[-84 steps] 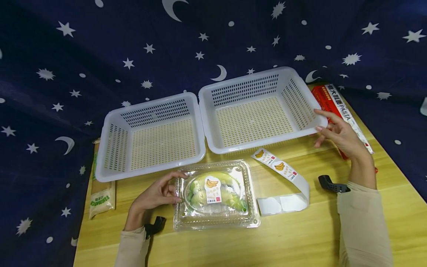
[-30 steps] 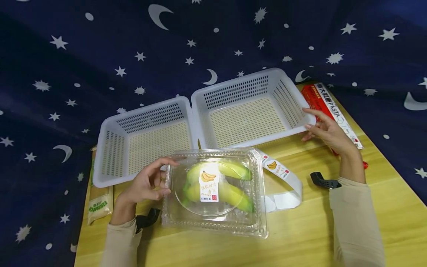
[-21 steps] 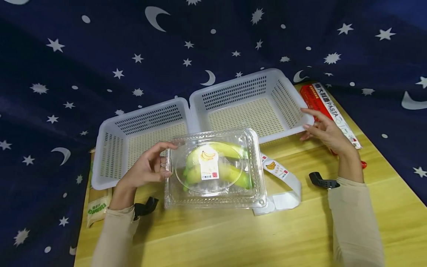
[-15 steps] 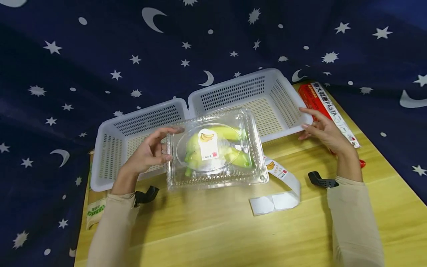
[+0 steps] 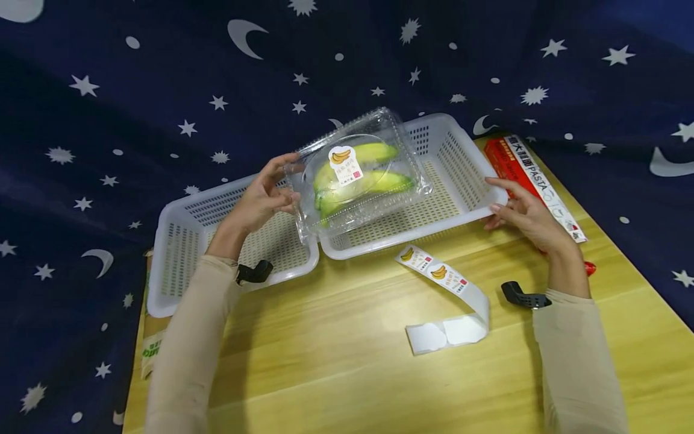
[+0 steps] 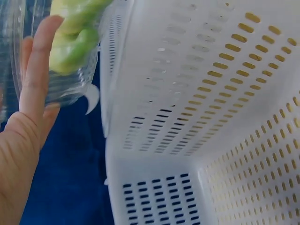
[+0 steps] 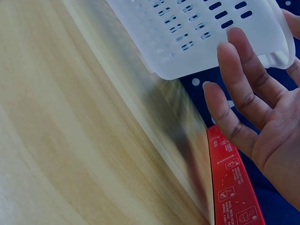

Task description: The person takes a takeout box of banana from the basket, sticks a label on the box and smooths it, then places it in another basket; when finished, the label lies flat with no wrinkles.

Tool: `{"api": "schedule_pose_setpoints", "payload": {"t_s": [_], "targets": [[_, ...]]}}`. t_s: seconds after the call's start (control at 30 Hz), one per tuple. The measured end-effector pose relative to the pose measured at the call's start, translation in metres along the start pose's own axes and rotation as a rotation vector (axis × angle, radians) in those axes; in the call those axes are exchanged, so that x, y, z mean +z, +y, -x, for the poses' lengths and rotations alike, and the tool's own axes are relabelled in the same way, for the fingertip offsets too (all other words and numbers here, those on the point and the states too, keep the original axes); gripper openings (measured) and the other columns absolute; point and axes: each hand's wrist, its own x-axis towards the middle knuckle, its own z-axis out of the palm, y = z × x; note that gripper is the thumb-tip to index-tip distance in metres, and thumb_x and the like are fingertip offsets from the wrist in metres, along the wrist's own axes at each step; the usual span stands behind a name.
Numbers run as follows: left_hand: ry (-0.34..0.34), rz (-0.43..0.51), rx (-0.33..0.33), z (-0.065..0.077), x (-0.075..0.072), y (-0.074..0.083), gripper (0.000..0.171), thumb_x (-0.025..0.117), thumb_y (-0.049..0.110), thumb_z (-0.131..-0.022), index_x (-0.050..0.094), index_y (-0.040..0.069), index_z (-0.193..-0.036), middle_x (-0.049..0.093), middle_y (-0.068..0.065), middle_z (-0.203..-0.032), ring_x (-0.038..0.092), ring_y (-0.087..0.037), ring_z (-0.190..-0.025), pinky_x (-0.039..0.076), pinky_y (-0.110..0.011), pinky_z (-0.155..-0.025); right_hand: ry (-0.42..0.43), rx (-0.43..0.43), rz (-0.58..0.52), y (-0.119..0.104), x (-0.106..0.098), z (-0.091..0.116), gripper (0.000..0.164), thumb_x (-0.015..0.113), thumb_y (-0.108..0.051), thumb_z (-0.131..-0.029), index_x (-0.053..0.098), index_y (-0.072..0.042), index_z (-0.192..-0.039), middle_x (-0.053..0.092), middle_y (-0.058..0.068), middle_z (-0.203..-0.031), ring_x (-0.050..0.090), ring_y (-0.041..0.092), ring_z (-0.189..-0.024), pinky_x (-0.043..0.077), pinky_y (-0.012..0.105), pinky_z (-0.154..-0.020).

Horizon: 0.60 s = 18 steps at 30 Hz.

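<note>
My left hand (image 5: pixel 265 196) pinches the left edge of a clear plastic clamshell box (image 5: pixel 311 226) and holds it tilted above the right-hand white basket (image 5: pixel 401 242). Green-yellow bananas (image 5: pixel 374 182) show through the lid, which bears a banana sticker (image 5: pixel 345 164). The left wrist view has the same bananas (image 6: pixel 75 51) beyond the fingers, beside the basket wall. My right hand (image 5: pixel 534 214) pinches the front right corner of that basket by its rim. In the right wrist view the other fingers of the right hand (image 7: pixel 276 126) lie against the outer wall.
A second white basket (image 5: pixel 233 289) adjoins on the left. On the wooden table (image 5: pixel 347 374) lies a curling strip of banana stickers (image 5: pixel 450 283). A red pasta box (image 5: pixel 534 181) stands right of the baskets, a partly hidden packet (image 5: pixel 153 349) at the left. Starry cloth hangs behind.
My left hand has lifted the banana box off the table and carried it away from me, over the right basket, tilting it. The right hand has stayed at the basket corner.
</note>
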Motion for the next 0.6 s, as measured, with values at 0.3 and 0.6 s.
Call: {"api": "schedule_pose_setpoints", "payload": {"t_s": [0.3, 0.6], "targets": [[0.064, -0.081, -0.157, -0.037, 0.004, -0.011, 0.072, 0.057, -0.013, -0.09, 0.035, 0.022, -0.148, 0.029, -0.011, -0.154, 0.065, -0.018, -0.088, 0.061, -0.033, -0.065, -0.02, 0.003, -0.014, 0.002, -0.001, -0.002, 0.055, 0.047, 0.008, -0.098, 0.036, -0.009, -0.149, 0.073, 0.012, -0.083, 0.072, 0.019, -0.072, 0.059, 0.024, -0.075], [0.048, -0.11, -0.21, -0.068, 0.016, -0.026, 0.076, 0.06, -0.015, -0.087, 0.035, 0.022, -0.148, 0.021, -0.019, -0.157, 0.064, -0.026, -0.087, 0.062, -0.044, -0.07, -0.023, -0.003, -0.013, 0.006, -0.005, -0.001, 0.055, 0.046, 0.009, -0.098, 0.036, -0.01, -0.149, 0.073, 0.012, -0.086, 0.072, 0.018, -0.072, 0.059, 0.024, -0.075]]}}
